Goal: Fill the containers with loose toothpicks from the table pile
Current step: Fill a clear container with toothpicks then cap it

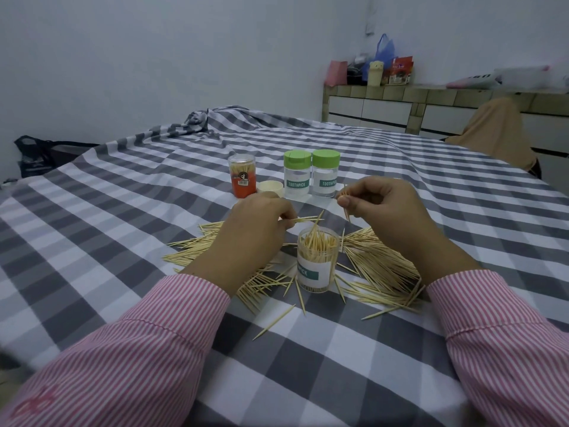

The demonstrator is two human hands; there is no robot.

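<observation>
Left hand [258,220] pinched on a few toothpicks [303,219], tips aimed toward the open jar [317,260] just below, likely for dropping in. Right hand [380,208] closed on a small bunch [345,200], raised beside the jar, seemingly waiting its turn. Jar upright mid-pile [378,266] on the bench [92,241], nearly full; two green-lidded jars [311,174] capped behind.
</observation>
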